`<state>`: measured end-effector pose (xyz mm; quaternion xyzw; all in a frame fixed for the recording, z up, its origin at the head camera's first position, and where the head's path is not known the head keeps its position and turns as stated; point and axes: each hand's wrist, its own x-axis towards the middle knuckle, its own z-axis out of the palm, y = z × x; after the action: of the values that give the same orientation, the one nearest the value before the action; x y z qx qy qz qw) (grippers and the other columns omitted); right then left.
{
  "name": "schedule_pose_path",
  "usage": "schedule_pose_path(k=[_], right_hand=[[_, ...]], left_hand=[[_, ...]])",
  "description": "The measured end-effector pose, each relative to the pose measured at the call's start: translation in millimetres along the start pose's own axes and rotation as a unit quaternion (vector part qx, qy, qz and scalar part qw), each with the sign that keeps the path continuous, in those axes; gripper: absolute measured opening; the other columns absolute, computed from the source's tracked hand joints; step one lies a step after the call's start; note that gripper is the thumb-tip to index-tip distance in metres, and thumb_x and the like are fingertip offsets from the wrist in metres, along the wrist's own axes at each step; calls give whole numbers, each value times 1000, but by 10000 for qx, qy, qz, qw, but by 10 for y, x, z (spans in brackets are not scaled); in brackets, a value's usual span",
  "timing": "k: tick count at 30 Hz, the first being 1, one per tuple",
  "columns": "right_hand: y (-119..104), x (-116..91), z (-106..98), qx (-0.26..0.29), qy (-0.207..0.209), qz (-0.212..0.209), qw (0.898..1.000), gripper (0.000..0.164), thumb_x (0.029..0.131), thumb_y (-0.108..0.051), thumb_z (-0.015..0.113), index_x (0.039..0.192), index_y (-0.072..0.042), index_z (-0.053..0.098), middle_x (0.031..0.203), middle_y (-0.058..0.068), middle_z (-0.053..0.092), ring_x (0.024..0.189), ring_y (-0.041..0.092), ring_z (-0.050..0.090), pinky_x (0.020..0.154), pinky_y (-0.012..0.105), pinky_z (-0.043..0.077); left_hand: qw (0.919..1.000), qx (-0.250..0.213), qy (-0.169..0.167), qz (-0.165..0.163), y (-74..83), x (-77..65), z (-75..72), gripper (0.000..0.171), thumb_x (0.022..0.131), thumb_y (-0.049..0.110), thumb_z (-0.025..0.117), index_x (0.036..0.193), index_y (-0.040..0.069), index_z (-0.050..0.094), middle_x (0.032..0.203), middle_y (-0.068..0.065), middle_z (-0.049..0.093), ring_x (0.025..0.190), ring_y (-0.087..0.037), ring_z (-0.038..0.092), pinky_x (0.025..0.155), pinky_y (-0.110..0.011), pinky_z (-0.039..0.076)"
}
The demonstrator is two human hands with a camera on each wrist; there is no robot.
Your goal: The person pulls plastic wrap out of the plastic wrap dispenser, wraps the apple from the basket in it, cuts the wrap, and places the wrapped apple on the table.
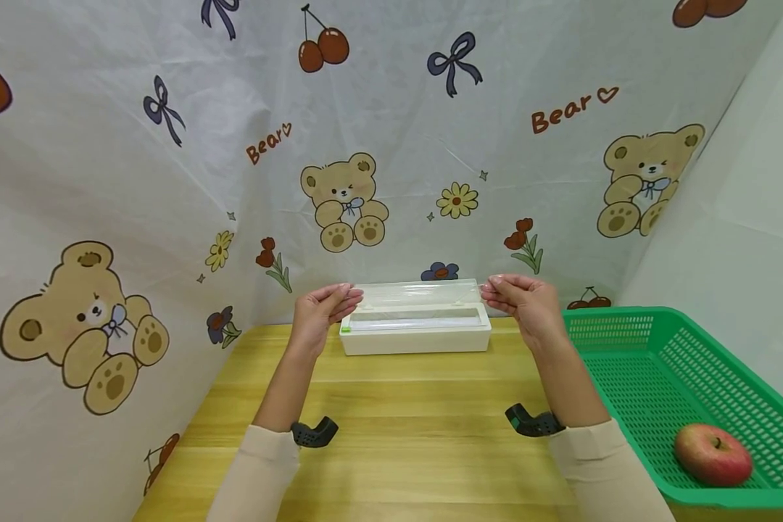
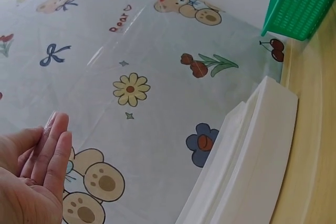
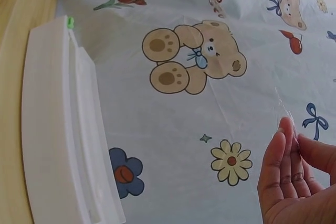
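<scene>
My left hand (image 1: 320, 315) pinches one corner of a clear sheet of cling film between thumb and fingers. Opposite it, my right hand (image 1: 527, 304) pinches the other corner the same way. Stretched between both hands, the cling film (image 2: 95, 56) shows mainly as thin glints in the left wrist view. Behind and below the hands stands a long white cling film dispenser (image 1: 417, 342) on the table. A small green piece (image 1: 346, 329) sits at its left end, and a pale roll shows through the slot along its top.
To the right, a green plastic basket (image 1: 665, 484) holds a red apple (image 1: 713, 454). A pale curtain (image 1: 391, 123) printed with bears, bows and flowers hangs behind the wooden table (image 1: 404, 413) and along its left side.
</scene>
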<state>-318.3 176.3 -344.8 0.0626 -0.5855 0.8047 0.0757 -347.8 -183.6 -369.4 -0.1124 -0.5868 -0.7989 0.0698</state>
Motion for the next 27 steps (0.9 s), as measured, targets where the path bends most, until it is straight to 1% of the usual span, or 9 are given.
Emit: schedule_pose_path(k=[2,7,12,16,19,24,27], right_hand=[[-16,-20,-1,-65,39,2,10000,9,97,-9,68,97,-7,78,87,4,78,79,15,76,78,29,61],[-50,-53,-7,-97,57,-7,9999,9,97,-9,68,97,-8,78,87,3,77,78,14,76,78,29,61],[-79,-91,-8,-116,-38,-101,9999,10,97,-10,69,100,-5,77,89,4,78,80,15,76,78,28,61],[-94,-165,-12,-153,-100,-128,9998,14,96,-13,70,104,-3,76,91,5,78,81,15,76,79,29,61],[-100,-231,-17,-127,-100,-161,9997,16,96,-14,71,104,-1,76,91,6,78,81,16,76,80,30,61],[-113,-349,-31,-198,-54,-174,9996,17,96,-15,72,105,-1,76,91,7,78,81,17,76,79,29,61],[-109,-415,-48,-298,-34,-138,9995,22,96,-16,72,108,2,75,92,6,78,82,16,76,79,29,61]], left_hand=[[10000,11,-6,-18,19,-14,8,39,97,15,69,123,-14,65,98,-10,78,95,-23,75,87,-36,59],[10000,-11,-50,43,70,-56,28,43,98,15,69,126,-17,61,98,-10,78,95,-23,75,87,-36,58],[9999,-21,-66,149,117,-111,33,34,98,14,69,120,-11,68,99,-11,78,96,-24,75,88,-37,58],[9999,-11,-58,125,134,-176,22,28,97,13,70,116,-7,71,97,-11,78,95,-25,75,87,-37,59],[9998,68,-106,124,153,-234,16,30,97,14,70,116,-8,71,97,-11,78,95,-25,75,87,-37,58],[9994,246,-218,148,195,-338,12,38,97,14,69,122,-15,65,98,-11,78,94,-25,76,88,-37,58],[9992,300,-239,81,212,-403,9,39,97,15,70,122,-15,65,98,-11,78,94,-24,76,87,-37,58]])
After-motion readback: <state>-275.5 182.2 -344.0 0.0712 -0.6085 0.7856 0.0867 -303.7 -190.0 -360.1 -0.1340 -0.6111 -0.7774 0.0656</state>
